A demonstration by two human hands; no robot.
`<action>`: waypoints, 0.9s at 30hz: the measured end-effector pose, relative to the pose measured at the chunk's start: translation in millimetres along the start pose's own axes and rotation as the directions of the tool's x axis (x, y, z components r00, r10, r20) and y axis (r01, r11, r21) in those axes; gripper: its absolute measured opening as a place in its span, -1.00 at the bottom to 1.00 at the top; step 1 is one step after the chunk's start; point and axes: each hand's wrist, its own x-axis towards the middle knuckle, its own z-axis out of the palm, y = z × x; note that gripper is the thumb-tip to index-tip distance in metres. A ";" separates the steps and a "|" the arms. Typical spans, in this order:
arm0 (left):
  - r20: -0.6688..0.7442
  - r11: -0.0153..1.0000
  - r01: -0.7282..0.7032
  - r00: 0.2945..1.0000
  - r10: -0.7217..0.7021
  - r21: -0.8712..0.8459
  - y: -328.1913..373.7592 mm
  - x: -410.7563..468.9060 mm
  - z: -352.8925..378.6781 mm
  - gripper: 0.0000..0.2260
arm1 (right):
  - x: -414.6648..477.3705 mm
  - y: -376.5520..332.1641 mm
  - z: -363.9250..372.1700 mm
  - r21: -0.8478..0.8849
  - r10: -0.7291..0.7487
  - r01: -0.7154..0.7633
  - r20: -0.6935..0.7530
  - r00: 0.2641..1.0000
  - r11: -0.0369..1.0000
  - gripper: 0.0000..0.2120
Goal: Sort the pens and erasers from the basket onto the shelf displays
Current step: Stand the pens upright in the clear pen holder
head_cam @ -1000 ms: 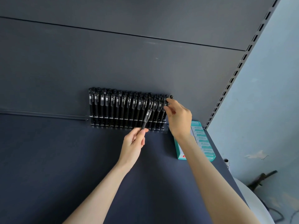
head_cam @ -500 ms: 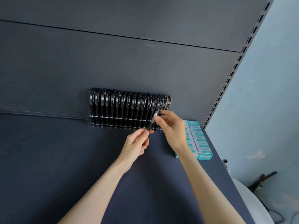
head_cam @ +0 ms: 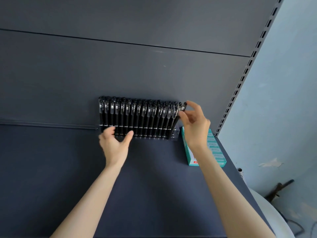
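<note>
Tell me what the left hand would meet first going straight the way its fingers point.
The left hand, open, points at the lower left of the pen display rack, so it would meet the barrels of the black pens there first. Depth is unclear; it may be touching them.

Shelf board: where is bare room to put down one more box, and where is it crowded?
Bare shelf lies left of the pen rack and all along its front. Crowded: the right back corner, where the teal box sits beside the rack and the right hand pinches a pen; the left hand is open before the rack.
</note>
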 end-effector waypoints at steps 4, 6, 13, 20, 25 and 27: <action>-0.063 0.990 0.069 0.996 -0.061 0.123 -11.8 29.9 -16.1 -0.13 | 11.7 -3.8 1.8 -0.035 -0.054 0.051 -0.088 0.995 0.998 -0.73; -0.007 0.993 0.066 0.998 -0.066 0.099 -15.5 41.3 -18.4 -0.05 | 16.5 -4.3 2.4 -0.065 -0.076 0.070 -0.103 0.992 0.995 -0.73; 0.042 0.988 0.041 0.998 -0.048 0.151 -18.8 51.9 -16.1 -0.06 | 22.9 0.9 7.7 -0.137 -0.107 0.097 -0.070 0.992 0.986 -0.72; 0.023 0.983 0.037 0.999 -0.042 0.182 -19.3 52.0 -16.2 -0.09 | 21.7 9.4 13.4 -0.169 -0.103 0.092 -0.056 0.993 0.981 -0.72; 0.018 0.981 0.037 0.999 -0.041 0.191 -19.2 51.6 -15.9 -0.10 | 20.6 18.9 19.2 -0.206 -0.139 0.132 -0.020 0.990 0.970 -0.72; 0.018 0.981 0.036 0.999 -0.040 0.192 -19.3 51.0 -16.0 -0.11 | 18.3 25.1 19.7 -0.223 -0.131 0.127 -0.003 0.991 0.967 -0.72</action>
